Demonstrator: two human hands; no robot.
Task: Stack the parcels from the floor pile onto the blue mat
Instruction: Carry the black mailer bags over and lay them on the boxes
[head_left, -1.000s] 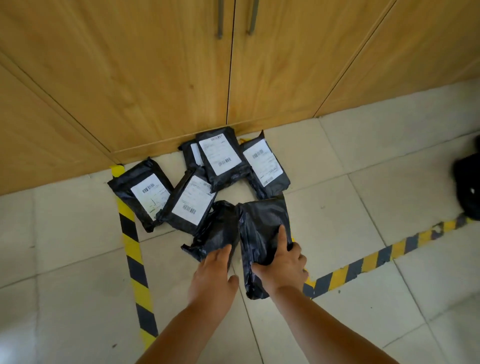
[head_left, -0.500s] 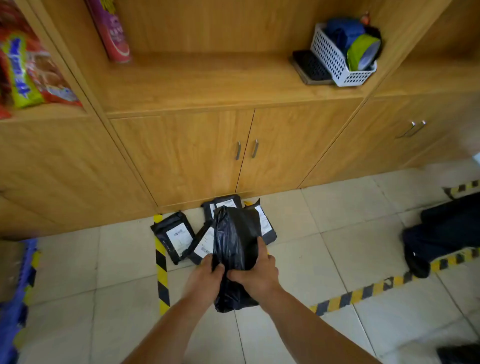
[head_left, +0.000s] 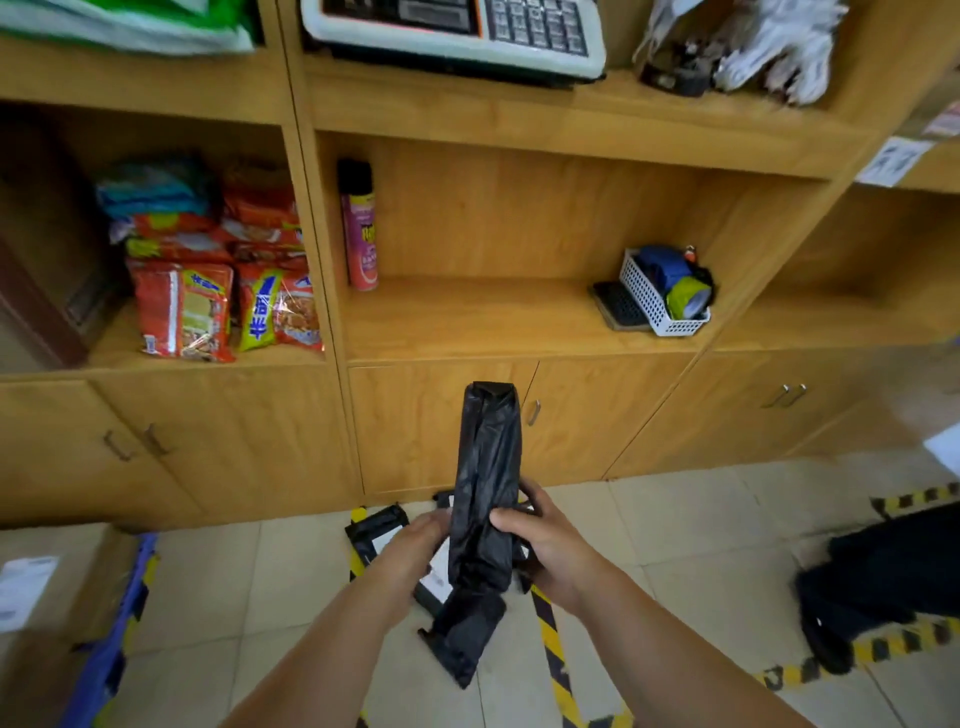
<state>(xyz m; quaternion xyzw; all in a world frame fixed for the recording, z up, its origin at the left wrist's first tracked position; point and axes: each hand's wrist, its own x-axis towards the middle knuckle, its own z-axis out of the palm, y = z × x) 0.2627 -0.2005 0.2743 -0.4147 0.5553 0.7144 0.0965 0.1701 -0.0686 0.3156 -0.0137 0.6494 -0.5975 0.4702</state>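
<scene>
1. Even, warm, fairly bright indoor light; its source cannot be told.
2. Shadows are soft and deepest in the far-left wooden shelf compartment (head_left: 47, 218).
3. Motion blur smears the edges, most on the crumpled white papers (head_left: 769, 47) at far right.
4. Wide-angle distortion bends the shelving lines outward.
5. The glossy black plastic parcel (head_left: 485, 488) shows faint sheen.

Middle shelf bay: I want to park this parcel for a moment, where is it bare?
Free: the wooden board between the pink spray can and the white plastic basket. Crowded: the left bay, packed with red snack packets.
</scene>
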